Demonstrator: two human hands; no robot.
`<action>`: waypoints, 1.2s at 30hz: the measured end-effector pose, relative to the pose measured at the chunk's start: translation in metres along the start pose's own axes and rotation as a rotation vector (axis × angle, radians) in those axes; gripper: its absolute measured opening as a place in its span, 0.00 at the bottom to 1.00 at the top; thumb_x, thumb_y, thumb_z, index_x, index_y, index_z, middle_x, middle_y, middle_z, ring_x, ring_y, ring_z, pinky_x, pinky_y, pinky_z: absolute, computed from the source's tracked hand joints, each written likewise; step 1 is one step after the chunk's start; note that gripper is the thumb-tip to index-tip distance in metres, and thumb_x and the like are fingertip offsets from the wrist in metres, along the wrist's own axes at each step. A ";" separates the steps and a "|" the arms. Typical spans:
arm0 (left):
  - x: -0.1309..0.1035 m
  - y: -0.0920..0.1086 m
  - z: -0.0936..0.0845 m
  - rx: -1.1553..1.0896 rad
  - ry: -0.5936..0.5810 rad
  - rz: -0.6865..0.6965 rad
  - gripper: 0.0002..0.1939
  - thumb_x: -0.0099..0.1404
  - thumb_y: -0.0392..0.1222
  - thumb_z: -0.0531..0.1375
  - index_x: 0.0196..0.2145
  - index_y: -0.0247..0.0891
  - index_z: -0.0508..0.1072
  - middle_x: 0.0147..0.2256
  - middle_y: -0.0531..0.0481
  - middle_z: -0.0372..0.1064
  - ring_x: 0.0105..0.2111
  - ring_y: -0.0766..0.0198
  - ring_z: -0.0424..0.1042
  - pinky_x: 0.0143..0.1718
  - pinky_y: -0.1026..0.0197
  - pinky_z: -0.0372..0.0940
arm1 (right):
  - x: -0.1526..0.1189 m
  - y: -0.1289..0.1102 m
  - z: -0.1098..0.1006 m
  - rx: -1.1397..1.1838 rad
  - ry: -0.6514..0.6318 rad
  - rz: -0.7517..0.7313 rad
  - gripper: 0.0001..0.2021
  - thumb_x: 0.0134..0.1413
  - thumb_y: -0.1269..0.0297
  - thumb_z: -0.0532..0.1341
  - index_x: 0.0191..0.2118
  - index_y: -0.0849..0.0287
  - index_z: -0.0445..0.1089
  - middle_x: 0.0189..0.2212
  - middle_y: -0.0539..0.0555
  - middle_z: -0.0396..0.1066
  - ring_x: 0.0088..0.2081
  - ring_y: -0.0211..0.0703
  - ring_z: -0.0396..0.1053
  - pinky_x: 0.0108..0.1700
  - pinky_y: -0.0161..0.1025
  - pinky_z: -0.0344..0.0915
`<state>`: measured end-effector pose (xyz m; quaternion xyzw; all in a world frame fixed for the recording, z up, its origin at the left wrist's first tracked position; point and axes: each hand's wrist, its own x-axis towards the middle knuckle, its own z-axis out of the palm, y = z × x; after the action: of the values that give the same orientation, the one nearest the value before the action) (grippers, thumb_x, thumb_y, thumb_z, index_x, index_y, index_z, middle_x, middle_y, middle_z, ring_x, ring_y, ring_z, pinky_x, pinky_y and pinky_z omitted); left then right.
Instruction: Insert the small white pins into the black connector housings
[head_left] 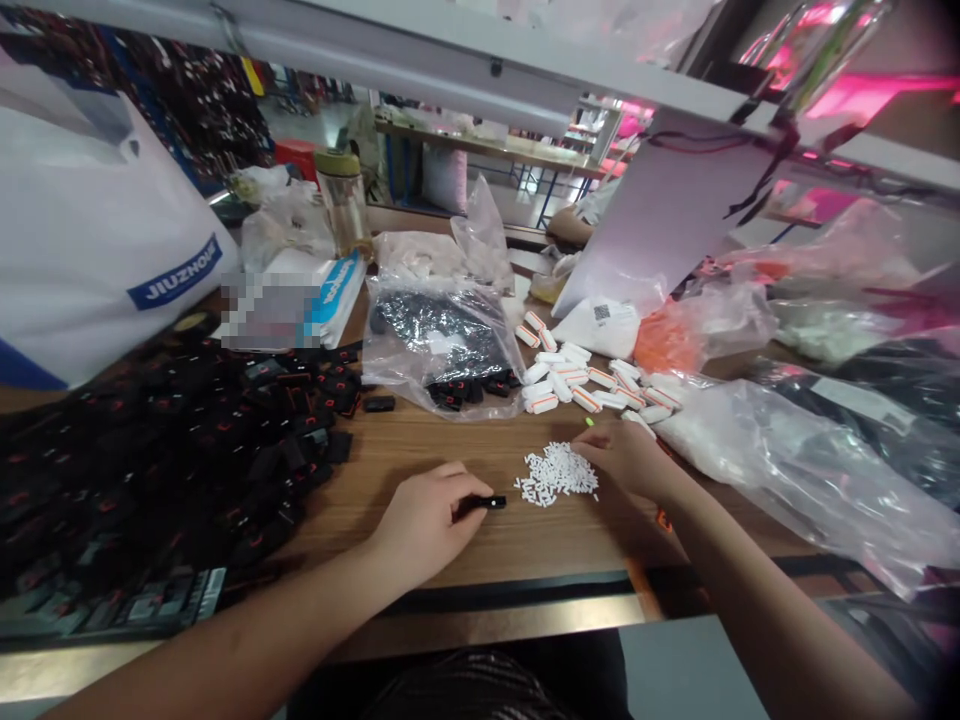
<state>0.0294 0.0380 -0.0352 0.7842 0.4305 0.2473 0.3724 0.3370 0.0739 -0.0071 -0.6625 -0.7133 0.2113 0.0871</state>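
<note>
My left hand (431, 520) is closed on a small black part (491, 502) with a white dot, just above the wooden table. To its right lies a loose heap of tiny white pieces (556, 474). At the heap's upper right edge is my right hand (619, 455), its thumb and fingers pinched together; anything between the fingertips is too small to make out. White pieces with orange stripes (577, 375) lie beyond the right hand. A single black part (379, 404) rests left of the clear bag (450, 345).
A large pile of black parts (202, 450) covers the left side. Behind it stand a white bag (97, 220) and a bottle (343, 205). Plastic bags (810, 460) crowd the right, and a shelf (420, 70) crosses above. The table's front edge (525, 620) is near me.
</note>
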 end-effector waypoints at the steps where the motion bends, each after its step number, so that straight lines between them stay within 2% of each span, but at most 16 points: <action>1: 0.000 0.000 0.000 -0.001 -0.001 0.001 0.11 0.62 0.33 0.61 0.40 0.43 0.79 0.34 0.53 0.71 0.27 0.67 0.67 0.33 0.62 0.61 | 0.002 -0.001 0.000 -0.017 0.002 -0.007 0.13 0.56 0.60 0.59 0.33 0.59 0.80 0.28 0.53 0.79 0.30 0.44 0.74 0.33 0.38 0.62; 10: 0.001 0.000 0.000 0.004 -0.009 0.005 0.11 0.62 0.34 0.60 0.40 0.43 0.79 0.33 0.53 0.70 0.27 0.66 0.67 0.31 0.62 0.61 | 0.011 0.000 -0.011 -0.123 -0.010 -0.038 0.13 0.54 0.63 0.58 0.23 0.58 0.75 0.21 0.51 0.74 0.24 0.41 0.68 0.28 0.37 0.55; 16: 0.001 -0.002 0.000 0.017 -0.012 0.003 0.10 0.62 0.34 0.61 0.40 0.43 0.79 0.33 0.53 0.71 0.28 0.66 0.67 0.32 0.62 0.61 | 0.007 -0.002 -0.008 -0.088 -0.025 -0.043 0.10 0.53 0.64 0.59 0.30 0.58 0.79 0.27 0.53 0.79 0.29 0.43 0.73 0.30 0.37 0.61; 22: 0.000 -0.002 0.001 0.019 -0.010 0.005 0.10 0.62 0.35 0.60 0.40 0.43 0.79 0.33 0.53 0.70 0.27 0.66 0.67 0.32 0.62 0.61 | 0.007 -0.002 -0.004 -0.091 -0.025 -0.040 0.11 0.52 0.65 0.59 0.30 0.59 0.79 0.26 0.53 0.78 0.28 0.42 0.72 0.31 0.36 0.61; 29: 0.000 -0.001 0.001 0.014 -0.014 0.008 0.10 0.62 0.35 0.60 0.40 0.44 0.78 0.33 0.53 0.70 0.26 0.67 0.66 0.31 0.63 0.60 | 0.006 -0.019 -0.011 -0.175 -0.020 -0.025 0.12 0.47 0.69 0.59 0.16 0.57 0.70 0.16 0.50 0.70 0.21 0.39 0.63 0.27 0.38 0.52; 32: 0.000 -0.001 0.001 0.012 -0.014 0.012 0.11 0.62 0.35 0.59 0.40 0.44 0.78 0.32 0.53 0.70 0.26 0.67 0.66 0.30 0.63 0.60 | 0.010 -0.018 -0.008 -0.166 -0.020 0.005 0.09 0.44 0.70 0.59 0.18 0.58 0.72 0.17 0.51 0.71 0.21 0.39 0.65 0.27 0.37 0.53; 36: 0.000 -0.002 0.001 0.009 -0.012 0.016 0.10 0.62 0.35 0.59 0.40 0.44 0.79 0.33 0.53 0.70 0.26 0.67 0.66 0.31 0.62 0.60 | 0.016 -0.002 -0.001 -0.075 -0.025 0.042 0.07 0.45 0.69 0.61 0.24 0.58 0.76 0.21 0.51 0.76 0.24 0.41 0.70 0.27 0.35 0.59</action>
<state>0.0290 0.0383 -0.0378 0.7908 0.4231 0.2434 0.3694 0.3341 0.0900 -0.0082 -0.6775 -0.7077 0.1942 0.0487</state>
